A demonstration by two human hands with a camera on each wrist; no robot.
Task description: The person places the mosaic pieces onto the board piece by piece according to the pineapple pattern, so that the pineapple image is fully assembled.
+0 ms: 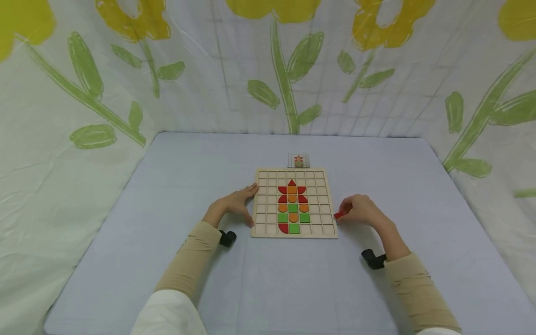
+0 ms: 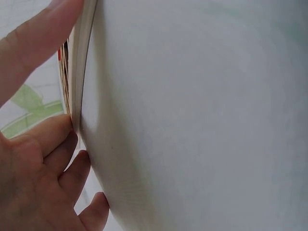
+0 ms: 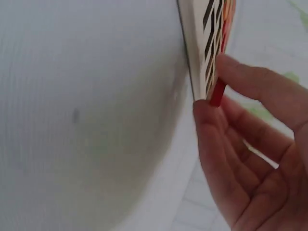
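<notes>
A square wooden grid board [image 1: 320,209] lies flat on the table. Down its middle columns sit flat pieces: a red triangle [image 1: 291,183] at the top, an orange square [image 1: 291,190], red quarter-round pieces, orange discs and green squares. In the bottom row, a red quarter-round piece [image 1: 283,228] lies beside a green square [image 1: 294,228]. My left hand [image 1: 234,204] rests against the board's left edge, thumb and fingers spread. At the right edge my right hand [image 1: 361,210] pinches a red piece [image 3: 218,93] between thumb and fingertips; its full shape is partly hidden.
A small picture card [image 1: 298,161] with a gridded pattern stands just behind the board. The pale table [image 1: 284,284] reaches out on all sides. Behind it hangs a white curtain [image 1: 188,102] with painted yellow flowers. Black wrist cameras [image 1: 372,259] are worn at both wrists.
</notes>
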